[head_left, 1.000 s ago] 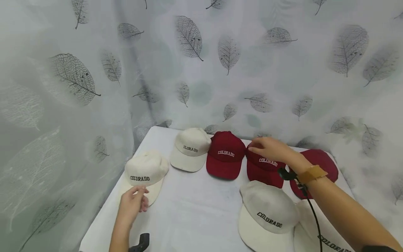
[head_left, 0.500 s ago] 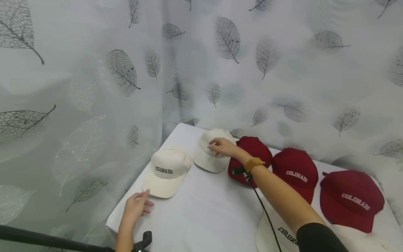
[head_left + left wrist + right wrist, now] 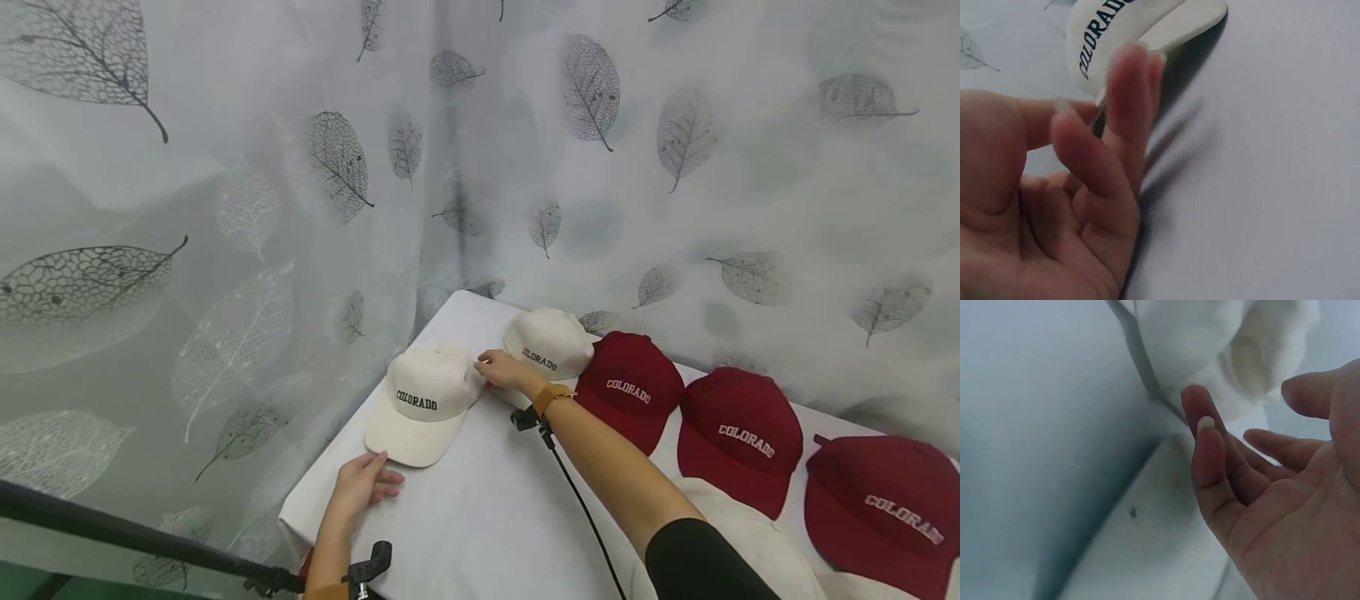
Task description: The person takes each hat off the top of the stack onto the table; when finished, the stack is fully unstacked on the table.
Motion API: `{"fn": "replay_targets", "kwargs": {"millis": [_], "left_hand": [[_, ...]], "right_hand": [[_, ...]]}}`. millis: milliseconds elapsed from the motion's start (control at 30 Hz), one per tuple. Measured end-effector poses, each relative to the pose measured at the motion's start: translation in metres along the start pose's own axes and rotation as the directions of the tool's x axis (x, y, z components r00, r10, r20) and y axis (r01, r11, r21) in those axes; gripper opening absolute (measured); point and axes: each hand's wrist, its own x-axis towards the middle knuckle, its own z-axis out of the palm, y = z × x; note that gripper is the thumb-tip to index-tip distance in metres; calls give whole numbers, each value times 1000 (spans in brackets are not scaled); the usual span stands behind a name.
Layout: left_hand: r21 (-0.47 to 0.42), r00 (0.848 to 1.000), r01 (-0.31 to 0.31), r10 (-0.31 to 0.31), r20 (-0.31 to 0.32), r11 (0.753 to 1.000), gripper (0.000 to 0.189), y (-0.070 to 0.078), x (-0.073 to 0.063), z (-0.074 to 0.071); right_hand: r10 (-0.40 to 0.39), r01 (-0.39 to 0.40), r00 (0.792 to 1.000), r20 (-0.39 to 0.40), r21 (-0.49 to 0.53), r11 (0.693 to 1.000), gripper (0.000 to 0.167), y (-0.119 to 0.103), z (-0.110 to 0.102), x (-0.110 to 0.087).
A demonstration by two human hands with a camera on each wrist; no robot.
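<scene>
A cream baseball cap (image 3: 431,392) with dark COLORADO lettering lies at the table's left side, brim toward me. My left hand (image 3: 363,483) pinches the front edge of its brim between thumb and fingers; the left wrist view shows the thumb (image 3: 1041,122) at the brim edge. Behind the cap's right side is my right hand (image 3: 506,371), fingers apart and loosely bent. In the right wrist view its fingertips reach right beside the cap's back (image 3: 1191,344). A second cream cap (image 3: 555,337) stands just behind, its brim partly hidden by the right hand.
Three dark red caps continue the row rightward: one (image 3: 630,387), another (image 3: 742,437) and a third (image 3: 885,508). More cream caps (image 3: 742,533) lie at the front right, partly behind the right arm. A leaf-print curtain (image 3: 510,167) hangs behind the white table (image 3: 480,508).
The head view has turned left. My right hand has moved from the red caps past the second cream cap to the leftmost cap. My left hand has come to the brim's front edge.
</scene>
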Motion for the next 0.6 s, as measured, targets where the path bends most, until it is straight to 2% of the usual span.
{"fn": "replay_targets", "kwargs": {"millis": [133, 300, 467, 600], "left_hand": [[-110, 1000, 7, -8, -6, 994, 40, 1, 3, 1], [-221, 1000, 18, -19, -1, 975, 35, 3, 7, 5], [-307, 999, 43, -39, 19, 951, 24, 6, 10, 8], [-349, 998, 43, -27, 51, 936, 19, 4, 8, 8]], "right_hand": [[27, -27, 1000, 4, -17, 999, 43, 2, 4, 7], [33, -36, 999, -37, -80, 996, 38, 3, 10, 14], [30, -33, 999, -46, -77, 997, 20, 2, 14, 20], [1, -5, 998, -55, -67, 998, 11, -3, 18, 23]]}}
